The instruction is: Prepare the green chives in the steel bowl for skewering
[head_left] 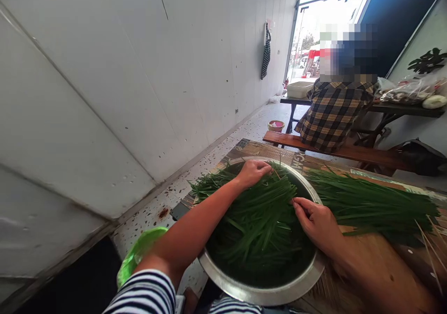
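Note:
A wide metal basin [264, 295] stands at the near edge of the table, with long green chives [258, 211] lying in it. Above the basin, my left hand [254, 172] pinches the end of a thin wooden skewer [277, 174] at the far side of a row of chives. My right hand [316, 221] is closed in a pinch at the row's right edge, by what looks like the skewer's other end; the middle of the stick is hidden under the leaves. To the right, a pile of chives [370, 202] lies on the table.
Loose skewers [428, 249] lie on the table [370, 249] at the right. A green-lined bin [134, 253] is on the floor at the left. Ahead, a person in a plaid shirt [338, 113] sits on a bench [286, 138], facing another table. A white wall [157, 71] runs along the left.

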`<state>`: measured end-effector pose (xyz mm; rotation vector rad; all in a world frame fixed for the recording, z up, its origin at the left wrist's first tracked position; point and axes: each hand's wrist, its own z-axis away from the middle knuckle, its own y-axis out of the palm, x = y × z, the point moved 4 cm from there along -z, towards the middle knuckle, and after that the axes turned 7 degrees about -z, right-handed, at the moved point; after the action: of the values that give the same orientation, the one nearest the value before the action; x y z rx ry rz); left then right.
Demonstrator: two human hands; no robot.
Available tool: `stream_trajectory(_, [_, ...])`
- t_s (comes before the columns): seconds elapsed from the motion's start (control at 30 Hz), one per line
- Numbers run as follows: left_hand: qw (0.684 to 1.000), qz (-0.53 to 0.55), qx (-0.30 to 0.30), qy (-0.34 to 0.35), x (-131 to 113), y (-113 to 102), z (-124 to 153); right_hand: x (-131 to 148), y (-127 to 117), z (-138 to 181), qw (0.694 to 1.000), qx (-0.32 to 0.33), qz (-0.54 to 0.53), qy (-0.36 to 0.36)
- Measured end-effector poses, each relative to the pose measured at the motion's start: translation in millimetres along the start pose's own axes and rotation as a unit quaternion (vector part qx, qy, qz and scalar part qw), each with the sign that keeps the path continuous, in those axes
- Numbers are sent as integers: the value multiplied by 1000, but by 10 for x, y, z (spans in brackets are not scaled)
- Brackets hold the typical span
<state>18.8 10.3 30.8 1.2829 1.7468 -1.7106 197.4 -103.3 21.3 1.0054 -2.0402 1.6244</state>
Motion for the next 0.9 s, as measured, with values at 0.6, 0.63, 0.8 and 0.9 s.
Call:
stream_trajectory(0.6, [987, 149, 20, -65, 37, 53, 11, -20, 13, -1, 1000, 6, -7, -1])
stream_trajectory(0.63, [982, 175, 24, -70, 52, 63, 8, -22, 15, -1, 1000, 5, -7, -1])
stream_trajectory(0.8, [957, 266, 35, -113, 146, 102, -6, -15, 12, 5, 1000, 3, -8, -9])
stream_trajectory(0.9, [948, 295, 40, -117, 165, 107, -12, -6, 7, 9, 1000, 3, -9, -12])
